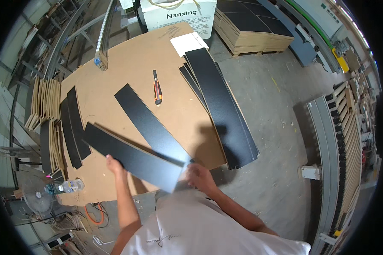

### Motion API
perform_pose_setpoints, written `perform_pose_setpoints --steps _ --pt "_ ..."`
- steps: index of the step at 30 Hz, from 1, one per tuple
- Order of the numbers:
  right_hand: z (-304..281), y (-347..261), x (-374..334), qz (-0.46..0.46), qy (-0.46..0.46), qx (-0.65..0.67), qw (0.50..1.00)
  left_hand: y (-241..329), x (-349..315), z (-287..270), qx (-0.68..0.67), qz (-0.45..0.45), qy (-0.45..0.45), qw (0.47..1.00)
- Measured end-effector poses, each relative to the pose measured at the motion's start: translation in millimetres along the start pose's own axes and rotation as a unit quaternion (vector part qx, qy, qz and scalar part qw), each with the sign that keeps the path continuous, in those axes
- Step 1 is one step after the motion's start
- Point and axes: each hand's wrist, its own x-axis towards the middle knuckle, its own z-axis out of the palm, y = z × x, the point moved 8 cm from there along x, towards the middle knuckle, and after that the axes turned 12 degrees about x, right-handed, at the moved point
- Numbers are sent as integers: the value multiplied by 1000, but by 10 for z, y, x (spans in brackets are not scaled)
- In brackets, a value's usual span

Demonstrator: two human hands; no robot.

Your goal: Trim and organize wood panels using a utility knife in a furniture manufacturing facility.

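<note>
My left hand [115, 165] grips the lower long edge of a black board [132, 157], with the thumb along that edge. The board is tilted above the table, its far-left end raised. At its right end my right hand [201, 177] is closed, with curled fingers near the board's corner; what they hold, if anything, is hidden. Another long black board [149, 117] lies partly beneath the held one. Beyond it, a red and black utility knife [157, 89] rests on the brown tabletop [110, 95].
A stack of long black boards [219, 102] lies along the table's right side, by a white sheet [188, 43]. Two narrow black boards [75, 127] and upright panels [44, 102] are at the left. Plastic bottles [73, 185] lie near the front-left corner. A roller conveyor [327, 148] stands right.
</note>
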Motion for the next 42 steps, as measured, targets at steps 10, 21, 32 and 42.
perform_pose_setpoints --steps 10,21,32,42 --pt "-439 -600 -335 -117 -120 -234 958 -335 167 -1147 401 114 80 906" --pt "-1980 -1256 -356 -129 -50 -324 936 -985 -2528 -877 225 51 123 965" --pt "-3377 -2295 656 -135 -104 -233 958 -1956 -5229 870 53 -183 24 981" --pt "-3066 -1849 1520 90 -306 -244 916 75 -4416 2582 397 59 38 915"
